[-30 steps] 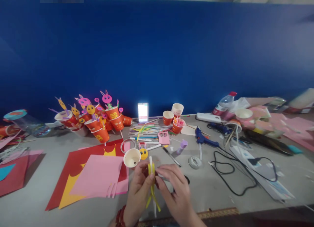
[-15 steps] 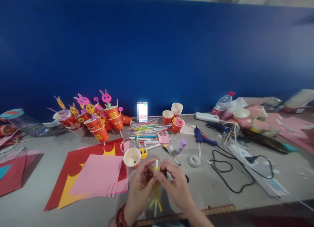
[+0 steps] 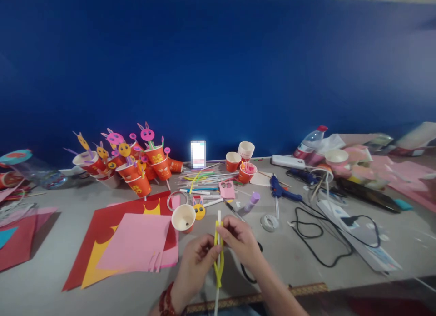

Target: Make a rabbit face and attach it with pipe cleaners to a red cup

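My left hand [image 3: 195,266] is closed around a white straw [image 3: 218,261] with yellow paper strips [image 3: 218,254] wrapped along it, held upright just above the table's front edge. My right hand [image 3: 238,238] pinches the top of the yellow strips against the straw. A red bead bracelet [image 3: 166,302] sits on my left wrist. An orange paper cup [image 3: 183,218] with a hole in its bottom lies just left of my hands, beside a yellow bunny face [image 3: 199,211].
Pink, red and yellow paper sheets [image 3: 132,243] lie at the left. Several orange cups with bunny toppers [image 3: 136,166] stand behind. Loose straws and pens [image 3: 204,179], a blue glue gun [image 3: 281,191], a tape roll [image 3: 270,222], black cables [image 3: 316,243] and a bottle [image 3: 311,143] fill the right.
My right hand has slid up to the top of the yellow strips. The strips' loose lower ends, splayed before, now lie closer against the straw. My left hand has dropped slightly.
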The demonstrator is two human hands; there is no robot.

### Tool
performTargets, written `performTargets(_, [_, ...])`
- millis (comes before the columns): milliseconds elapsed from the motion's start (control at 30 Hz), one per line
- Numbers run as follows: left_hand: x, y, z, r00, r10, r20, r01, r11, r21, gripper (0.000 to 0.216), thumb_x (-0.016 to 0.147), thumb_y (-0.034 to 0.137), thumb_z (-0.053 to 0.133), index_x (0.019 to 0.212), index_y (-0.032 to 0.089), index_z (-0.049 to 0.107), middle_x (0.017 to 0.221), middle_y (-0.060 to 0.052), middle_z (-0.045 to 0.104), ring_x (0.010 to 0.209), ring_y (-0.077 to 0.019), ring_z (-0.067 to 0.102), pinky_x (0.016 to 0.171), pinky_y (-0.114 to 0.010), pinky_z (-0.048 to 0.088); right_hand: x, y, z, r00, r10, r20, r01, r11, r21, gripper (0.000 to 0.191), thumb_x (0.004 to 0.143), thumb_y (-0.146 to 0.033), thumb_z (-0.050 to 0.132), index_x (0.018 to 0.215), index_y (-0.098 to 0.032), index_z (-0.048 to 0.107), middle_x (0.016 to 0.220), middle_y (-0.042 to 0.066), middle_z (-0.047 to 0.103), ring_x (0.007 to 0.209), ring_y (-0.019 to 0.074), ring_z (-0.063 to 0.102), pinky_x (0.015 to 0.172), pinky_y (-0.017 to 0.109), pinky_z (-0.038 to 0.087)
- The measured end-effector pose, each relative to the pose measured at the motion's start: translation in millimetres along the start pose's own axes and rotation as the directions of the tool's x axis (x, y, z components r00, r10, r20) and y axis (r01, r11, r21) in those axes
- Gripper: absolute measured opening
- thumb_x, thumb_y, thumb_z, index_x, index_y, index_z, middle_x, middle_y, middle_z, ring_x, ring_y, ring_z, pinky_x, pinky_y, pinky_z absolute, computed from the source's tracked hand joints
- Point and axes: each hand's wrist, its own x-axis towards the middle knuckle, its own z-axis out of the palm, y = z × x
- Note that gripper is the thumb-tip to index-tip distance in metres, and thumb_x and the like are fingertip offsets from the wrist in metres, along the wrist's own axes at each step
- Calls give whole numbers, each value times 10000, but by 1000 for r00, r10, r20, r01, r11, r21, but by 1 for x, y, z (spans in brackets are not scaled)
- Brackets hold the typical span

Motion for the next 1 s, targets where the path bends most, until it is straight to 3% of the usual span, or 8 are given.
performTargets(167, [-1,-1,2,996,-69,54,73,995,-66,319,825,458,689,771,149,633,677,8,542,624,-122,468,566,-213,382,3,4,-4,994,0,-108,-4,999,-37,368,929,-462,547,678,-207,460,595,-50,418,535,109,395,497,223,337])
performTargets(300, [-1,2,3,999,-30,45,32,999,-40,325,858,464,645,754,158,607,668,13,514,615,-120,440,554,-214,365,3,8,-3,997,60,-47,-57,996,68,390,879,-538,594,711,-202,491,608,-54,417,520,103,399,479,218,352])
performTargets(467, [-3,4,6,998,-20,52,22,999,-38,353,873,487,618,742,161,585,648,20,485,591,-114,415,540,-215,338,3,8,-4,999,16,-31,-16,1000,-1,449,883,-554,584,636,-196,473,567,-53,411,495,95,394,458,215,318])
performTargets(633, [-4,7,8,998,-11,61,16,995,-97,360,867,503,629,745,165,598,649,18,497,584,-112,424,537,-212,352,6,6,-5,999,39,-2,-38,998,40,465,846,-583,622,629,-192,497,539,-55,428,456,87,389,431,210,310])
performTargets(833, [-3,14,8,991,-65,114,78,990,-121,399,854,558,630,753,176,574,606,41,464,524,-95,415,495,-200,333,8,8,-4,999,-6,-43,7,1000,16,515,899,-583,548,573,-189,486,502,-48,410,445,87,383,426,213,289])
performTargets(1000, [-1,12,7,988,-126,94,142,972,-187,443,792,611,674,757,179,583,600,43,471,530,-99,419,504,-206,343,11,11,-2,994,106,28,-109,985,135,542,818,-687,586,613,-193,500,509,-58,414,427,80,370,406,205,301])
